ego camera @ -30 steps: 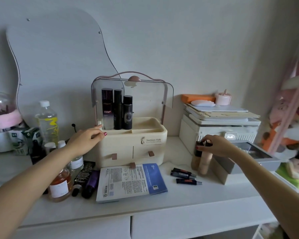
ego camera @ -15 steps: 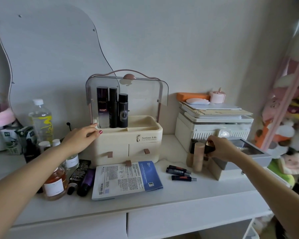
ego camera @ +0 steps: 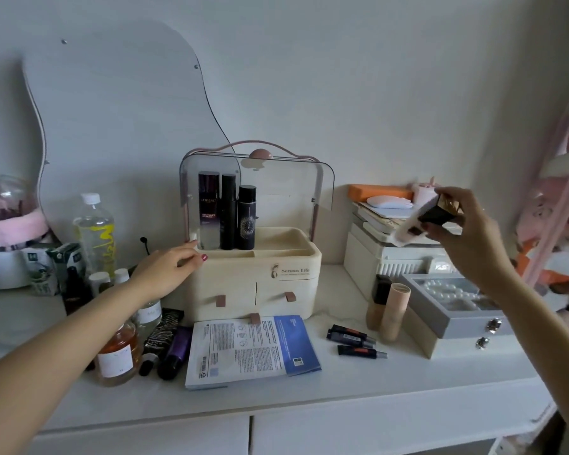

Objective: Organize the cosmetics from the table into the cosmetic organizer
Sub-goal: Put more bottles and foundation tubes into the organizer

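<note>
1. Fingers (ego camera: 432,228) of the right hand (ego camera: 467,238) pinch a black-capped foundation bottle (ego camera: 421,215) aloft, right of the cosmetic organizer (ego camera: 253,274).
2. Left hand (ego camera: 168,270) rests relaxed on its corner.
3. Three bottles (ego camera: 227,218) stowed; tubes (ego camera: 355,339) and more await on the worktop (ego camera: 342,385).

Organizer front: "Serious Life" printed on the cream cosmetic organizer (ego camera: 253,277), beside a small emblem; a finer line under it is too small to read
Tall bottle: "L'ORÉAL" and "REVITALIFT" on the dark bottle (ego camera: 208,211) standing in the organizer's top tray
Sheet packet: dense print on the white-and-blue packet (ego camera: 250,348); illegible
</note>
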